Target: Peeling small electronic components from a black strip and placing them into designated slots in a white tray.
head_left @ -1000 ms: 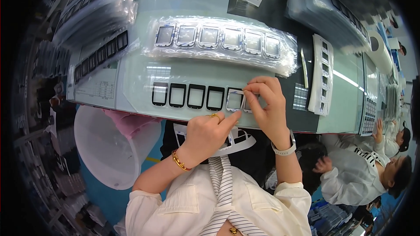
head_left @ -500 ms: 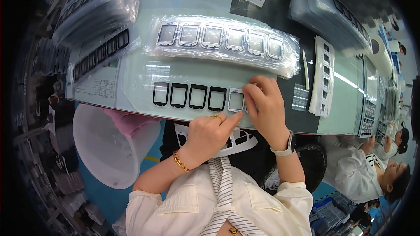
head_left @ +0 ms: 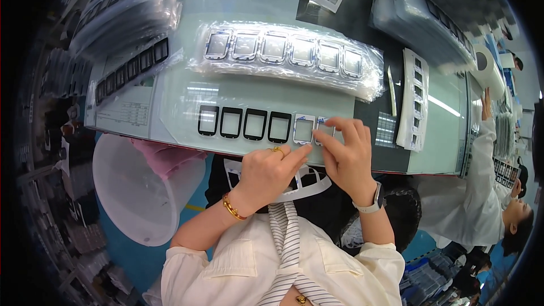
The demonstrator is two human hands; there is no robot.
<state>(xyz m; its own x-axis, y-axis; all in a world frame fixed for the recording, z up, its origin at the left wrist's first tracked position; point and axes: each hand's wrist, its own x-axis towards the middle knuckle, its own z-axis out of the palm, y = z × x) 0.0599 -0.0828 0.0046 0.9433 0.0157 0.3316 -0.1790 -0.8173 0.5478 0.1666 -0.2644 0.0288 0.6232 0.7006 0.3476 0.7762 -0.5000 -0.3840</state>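
Along the table's near edge lies a row of several black rounded frames (head_left: 254,124), with a white-rimmed frame (head_left: 304,130) to their right. Another frame with blue marks (head_left: 322,130) follows, partly covered by my right hand (head_left: 350,150). That hand's thumb and forefinger are apart over this frame, touching it. My left hand (head_left: 271,171) points its forefinger at the lower edge of the white-rimmed frame, its other fingers curled. A white cut-out strip (head_left: 309,190) loops beneath the left hand, seemingly in its curled fingers; the grip itself is hidden.
Behind the row, a clear plastic bag (head_left: 362,88) carries more frames. White cut-out sheets (head_left: 407,102) and a thin pale stick (head_left: 392,90) lie rightward. Bagged stacks (head_left: 133,8) stand far left. A white bin (head_left: 133,192) with pink cloth is below left; a co-worker's sleeve (head_left: 479,158) is right.
My right hand has come slightly down and its thumb and forefinger have spread, showing more of the second white-rimmed frame. My left hand has hardly moved. The co-worker's arm has stretched forward.
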